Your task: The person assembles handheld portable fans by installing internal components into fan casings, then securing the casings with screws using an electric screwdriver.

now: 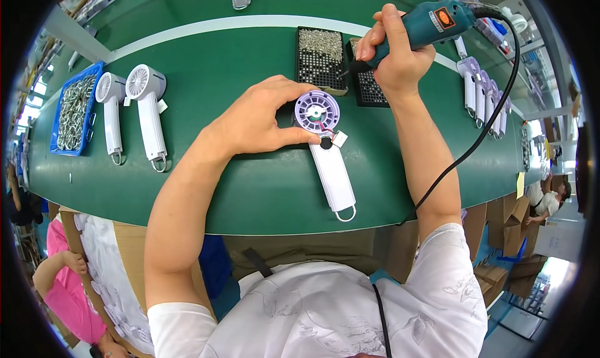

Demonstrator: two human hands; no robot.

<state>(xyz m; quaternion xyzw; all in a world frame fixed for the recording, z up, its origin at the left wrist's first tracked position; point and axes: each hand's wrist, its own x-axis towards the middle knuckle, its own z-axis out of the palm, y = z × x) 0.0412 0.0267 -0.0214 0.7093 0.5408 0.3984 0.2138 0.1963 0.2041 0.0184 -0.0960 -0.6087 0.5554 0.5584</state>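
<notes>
A white and purple handheld fan [332, 177] lies on the green bench before me, its round head exposing the motor and coloured wires. My left hand [269, 117] grips the fan's head between thumb and fingers. Raised to the right, my right hand [400, 58] is wrapped round a teal electric screwdriver [431, 25] with a black cord. The screwdriver's dark tip points left, over a black screw tray [322, 70] filled with small silver screws. A second black tray [371, 86] sits beside it, partly hidden by my right hand.
Two assembled fans [148, 108] lie at the left, next to a blue basket [80, 147] of metal loops. Several more fans [480, 99] lie in a row at the right. The black cord [478, 142] runs down past my right forearm. A person in pink [65, 283] is at the lower left.
</notes>
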